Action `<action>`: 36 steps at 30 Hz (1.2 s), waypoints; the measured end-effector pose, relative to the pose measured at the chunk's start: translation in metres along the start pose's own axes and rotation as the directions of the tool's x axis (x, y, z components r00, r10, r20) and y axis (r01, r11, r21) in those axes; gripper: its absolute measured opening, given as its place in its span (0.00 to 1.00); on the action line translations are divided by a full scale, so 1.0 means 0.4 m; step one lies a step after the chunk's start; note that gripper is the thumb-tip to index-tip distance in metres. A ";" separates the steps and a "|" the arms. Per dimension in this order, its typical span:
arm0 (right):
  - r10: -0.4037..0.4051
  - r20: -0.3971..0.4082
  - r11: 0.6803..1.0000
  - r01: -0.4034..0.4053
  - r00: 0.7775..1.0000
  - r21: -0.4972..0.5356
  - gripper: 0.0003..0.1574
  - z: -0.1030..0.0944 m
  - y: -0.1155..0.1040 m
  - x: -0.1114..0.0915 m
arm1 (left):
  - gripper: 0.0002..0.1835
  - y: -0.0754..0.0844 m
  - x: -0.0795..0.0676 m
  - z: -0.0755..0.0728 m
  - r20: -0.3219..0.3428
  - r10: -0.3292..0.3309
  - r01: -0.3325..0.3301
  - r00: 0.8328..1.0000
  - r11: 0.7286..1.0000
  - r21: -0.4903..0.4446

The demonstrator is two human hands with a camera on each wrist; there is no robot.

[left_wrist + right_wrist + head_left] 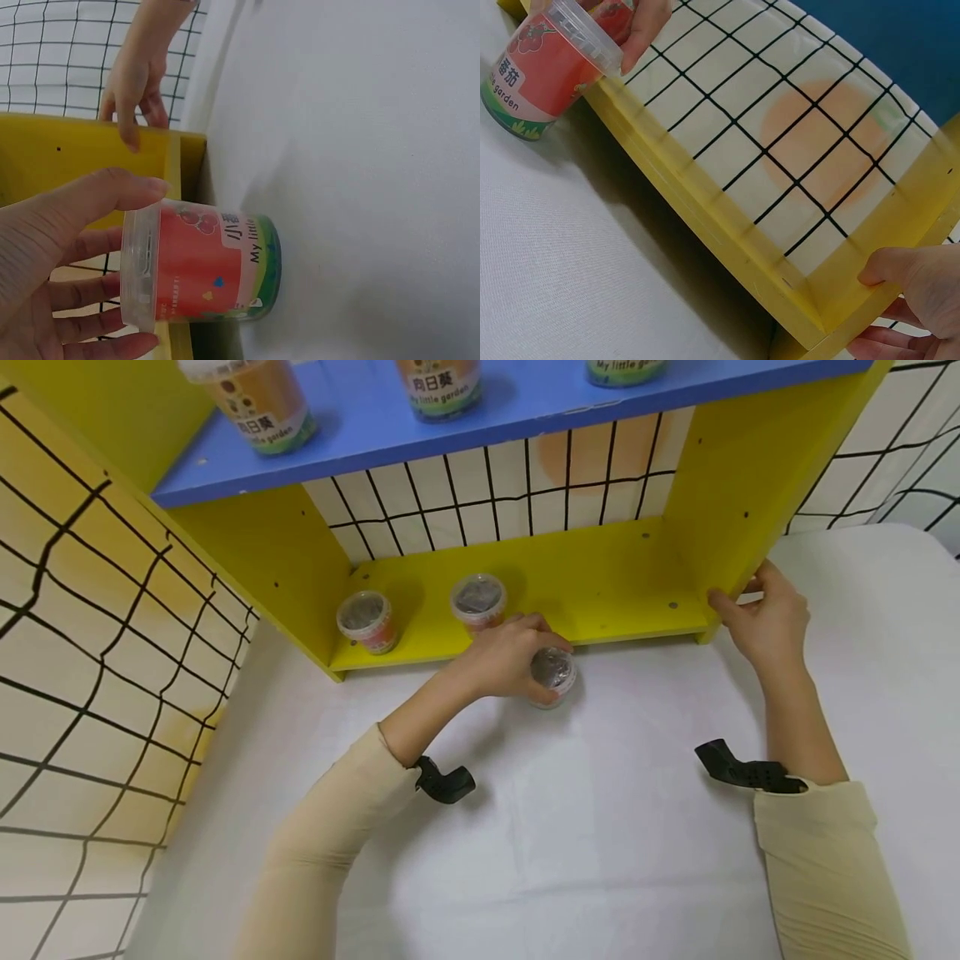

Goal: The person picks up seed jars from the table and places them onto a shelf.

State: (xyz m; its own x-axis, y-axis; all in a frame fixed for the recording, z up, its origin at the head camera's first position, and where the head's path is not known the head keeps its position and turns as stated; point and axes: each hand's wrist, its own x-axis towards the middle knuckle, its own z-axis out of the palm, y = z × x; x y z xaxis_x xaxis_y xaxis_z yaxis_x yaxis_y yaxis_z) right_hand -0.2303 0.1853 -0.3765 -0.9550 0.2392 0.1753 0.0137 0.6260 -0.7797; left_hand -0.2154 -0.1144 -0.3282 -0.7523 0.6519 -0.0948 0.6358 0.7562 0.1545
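My left hand grips a small plastic cup with a red label and a clear lid, thumb on one side and fingers round the other at the lid. The cup is upright over the white tabletop, just in front of the shelf's bottom board. My right hand pinches the front edge of the shelf's yellow right side panel, with the thumb on the inner face and the other fingers outside. On the bottom board stand two similar cups, a left one and a middle one, the latter partly hidden by my left hand.
The yellow shelf has a blue upper board bearing several orange-labelled cups. Black wire grid runs along the left and behind the shelf. A white cloth covers the table in front.
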 end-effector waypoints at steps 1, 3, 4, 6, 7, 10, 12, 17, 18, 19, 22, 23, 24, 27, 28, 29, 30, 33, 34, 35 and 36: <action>0.003 0.003 1.000 -0.003 1.000 0.001 0.35 0.000 0.000 0.000 | 0.32 0.000 0.001 0.000 0.008 -0.004 0.004 1.000 1.000 -0.002; 0.004 0.005 1.000 -0.004 1.000 0.001 0.34 0.000 0.000 -0.001 | 0.32 0.001 0.002 -0.001 0.019 -0.009 0.009 1.000 1.000 -0.010; 0.004 0.005 1.000 -0.004 1.000 -0.001 0.34 0.000 0.000 -0.001 | 0.32 0.001 0.003 -0.002 0.022 -0.009 0.009 1.000 1.000 -0.013; -0.001 0.002 1.000 0.001 1.000 -0.002 0.34 -0.001 0.000 -0.002 | 0.32 0.001 0.004 -0.002 0.026 -0.004 0.005 1.000 1.000 -0.021; -0.003 0.002 1.000 0.003 1.000 0.000 0.34 -0.002 0.000 -0.002 | 0.32 0.001 0.004 -0.003 0.023 -0.001 0.002 1.000 1.000 -0.023; -0.010 -0.001 1.000 0.010 1.000 0.002 0.34 -0.001 -0.001 -0.001 | 0.32 0.001 0.002 -0.005 0.014 0.015 -0.014 1.000 1.000 -0.027; -0.012 0.001 1.000 0.012 1.000 0.006 0.34 -0.001 -0.001 -0.001 | 0.31 0.001 0.000 -0.007 0.013 0.027 -0.027 1.000 0.999 -0.032; -0.010 0.004 1.000 0.010 1.000 0.010 0.34 -0.001 0.002 -0.002 | 0.31 0.005 -0.001 -0.015 0.036 0.047 -0.045 0.998 0.999 -0.030; -0.010 0.004 1.000 0.010 1.000 0.010 0.34 -0.002 0.003 -0.002 | 0.30 0.006 -0.001 -0.018 0.039 0.048 -0.047 0.998 0.999 -0.027; -0.009 0.005 1.000 0.009 1.000 0.008 0.34 -0.002 0.003 -0.001 | 0.30 0.007 -0.002 -0.020 0.041 0.050 -0.049 0.998 0.999 -0.023; -0.005 0.010 1.000 0.005 1.000 0.006 0.34 -0.002 0.003 0.000 | 0.31 0.011 -0.004 -0.031 0.041 0.058 -0.058 0.997 0.998 -0.012; -0.003 0.011 1.000 0.003 1.000 0.004 0.35 -0.001 0.003 0.000 | 0.31 0.013 -0.006 -0.035 0.040 0.061 -0.061 0.997 0.998 -0.012; -0.001 0.013 1.000 0.001 1.000 0.004 0.35 -0.001 0.003 -0.001 | 0.31 0.014 -0.007 -0.038 0.040 0.063 -0.062 0.997 0.998 -0.014; 0.005 0.018 1.000 -0.005 1.000 0.000 0.35 -0.001 0.003 -0.001 | 0.31 0.016 -0.010 -0.046 0.031 0.071 -0.070 0.997 0.997 -0.027; 0.004 0.017 1.000 -0.004 1.000 -0.001 0.35 -0.002 0.003 -0.001 | 0.31 0.017 -0.011 -0.048 0.028 0.072 -0.071 0.997 0.997 -0.034; 0.006 0.017 1.000 -0.005 1.000 -0.002 0.35 -0.002 0.003 -0.002 | 0.31 0.017 -0.012 -0.049 0.026 0.072 -0.071 0.997 0.997 -0.040; 0.005 0.016 1.000 -0.005 1.000 -0.001 0.35 -0.003 0.003 -0.002 | 0.31 0.018 -0.012 -0.050 0.024 0.073 -0.072 0.997 0.996 -0.044; 0.010 0.016 1.000 -0.010 1.000 0.000 0.35 -0.002 0.001 -0.002 | 0.31 0.018 -0.014 -0.053 0.023 0.071 -0.069 0.997 0.997 -0.045; 0.009 0.017 1.000 -0.009 1.000 0.001 0.35 -0.002 0.001 -0.002 | 0.31 0.018 -0.013 -0.054 0.021 0.072 -0.071 0.997 0.996 -0.045; 0.008 0.017 1.000 -0.008 1.000 0.001 0.35 -0.001 0.001 -0.001 | 0.31 0.018 -0.013 -0.056 0.016 0.078 -0.077 0.997 0.996 -0.049; 0.006 0.016 1.000 -0.006 1.000 0.002 0.35 -0.001 0.001 0.000 | 0.31 0.018 -0.012 -0.059 0.009 0.087 -0.086 0.996 0.995 -0.056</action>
State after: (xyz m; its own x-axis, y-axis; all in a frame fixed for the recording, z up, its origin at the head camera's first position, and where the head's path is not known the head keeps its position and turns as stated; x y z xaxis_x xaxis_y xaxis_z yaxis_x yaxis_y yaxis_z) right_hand -0.2301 0.1858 -0.3765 -0.9595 0.2314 0.1607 0.0193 0.6233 -0.7817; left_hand -0.2111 -0.1133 -0.3036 -0.6926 0.7156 -0.0902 0.6877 0.6929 0.2169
